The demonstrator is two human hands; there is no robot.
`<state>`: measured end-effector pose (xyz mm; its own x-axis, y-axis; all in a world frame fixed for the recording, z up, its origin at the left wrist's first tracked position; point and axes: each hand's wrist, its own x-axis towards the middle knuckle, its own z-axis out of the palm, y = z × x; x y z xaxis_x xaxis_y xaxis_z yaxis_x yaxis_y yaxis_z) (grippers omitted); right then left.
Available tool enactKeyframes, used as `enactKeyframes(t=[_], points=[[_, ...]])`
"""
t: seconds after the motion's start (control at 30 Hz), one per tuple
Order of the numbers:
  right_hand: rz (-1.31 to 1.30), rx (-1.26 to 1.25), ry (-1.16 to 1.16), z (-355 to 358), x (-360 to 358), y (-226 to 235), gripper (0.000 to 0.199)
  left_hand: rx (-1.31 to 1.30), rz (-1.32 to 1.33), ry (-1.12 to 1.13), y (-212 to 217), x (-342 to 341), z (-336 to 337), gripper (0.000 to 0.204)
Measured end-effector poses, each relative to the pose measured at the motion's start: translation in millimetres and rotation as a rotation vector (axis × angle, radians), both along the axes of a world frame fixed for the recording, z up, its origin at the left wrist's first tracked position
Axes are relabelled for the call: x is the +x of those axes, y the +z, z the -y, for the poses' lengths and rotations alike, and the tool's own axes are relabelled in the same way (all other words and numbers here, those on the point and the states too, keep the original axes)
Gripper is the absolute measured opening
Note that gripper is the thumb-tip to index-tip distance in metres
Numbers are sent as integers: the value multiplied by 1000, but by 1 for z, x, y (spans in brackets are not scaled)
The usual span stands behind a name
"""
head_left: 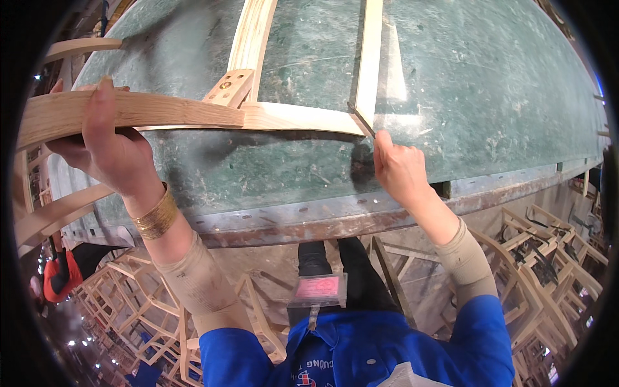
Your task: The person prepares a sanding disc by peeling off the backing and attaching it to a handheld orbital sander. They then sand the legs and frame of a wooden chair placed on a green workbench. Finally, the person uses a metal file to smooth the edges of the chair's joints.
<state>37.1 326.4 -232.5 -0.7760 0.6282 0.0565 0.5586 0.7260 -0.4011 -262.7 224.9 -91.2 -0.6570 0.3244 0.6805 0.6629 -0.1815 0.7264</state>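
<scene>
A pale wooden chair frame [296, 118] lies on the green worktable [290, 161], with two bars running away from me. At its left, a curved wooden leg [161, 111] sticks out past the table's edge. My left hand [119, 145] is closed round that leg, thumb over its near face. In my right hand [401, 169] is a thin dark hand tool, narrow like a file or blade [365, 121]. It lies against the frame's right-hand corner; its handle is hidden in my fist. A drilled corner block [231, 88] with a brass-coloured fitting sits inside the left joint.
A metal strip with slots [309, 209] edges the table in front of me. Stacked wooden chair frames stand on the floor at the lower left [138, 303] and right [548, 284]. More curved wooden parts [61, 216] are at the left, near a person in orange [61, 277].
</scene>
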Motion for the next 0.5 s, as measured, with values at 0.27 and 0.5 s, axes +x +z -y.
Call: enactKeyframes(t=[0.27,0.5], points=[[3,5,-9,0,-1,-4,12,45,35,44,1,10,-6,50],[-67,21,-34,-1,0,-2,12,19,25,43,-1,3,-2,47]])
